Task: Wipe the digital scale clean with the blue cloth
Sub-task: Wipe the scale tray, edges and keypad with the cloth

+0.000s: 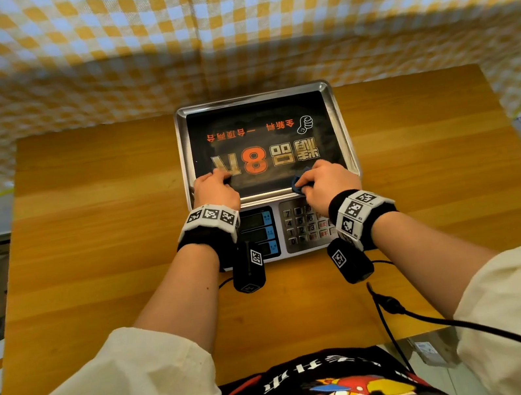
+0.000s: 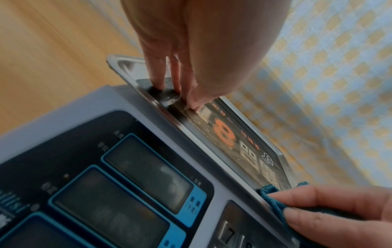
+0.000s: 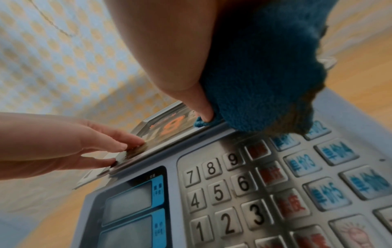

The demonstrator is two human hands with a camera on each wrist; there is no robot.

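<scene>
The digital scale [image 1: 342, 135] stands at the table's far middle, with a steel weighing pan holding a black printed sheet, and displays [image 2: 148, 172] and a keypad [image 3: 244, 188] in front. My left hand [image 1: 214, 189] rests straight fingertips [image 2: 158, 83] on the pan's near left corner. My right hand [image 1: 327, 182] grips the bunched blue cloth [image 3: 260, 75] and presses it on the pan's near edge, right of centre. Most of the cloth is hidden under the hand in the head view, with a blue corner [image 1: 297, 186] showing.
The scale sits on a wooden table [image 1: 101, 224] backed by a yellow and blue checked curtain [image 1: 224, 31]. Black cables [image 1: 445, 321] trail from my wrist cameras across the near right table edge. Bare wood lies on both sides of the scale.
</scene>
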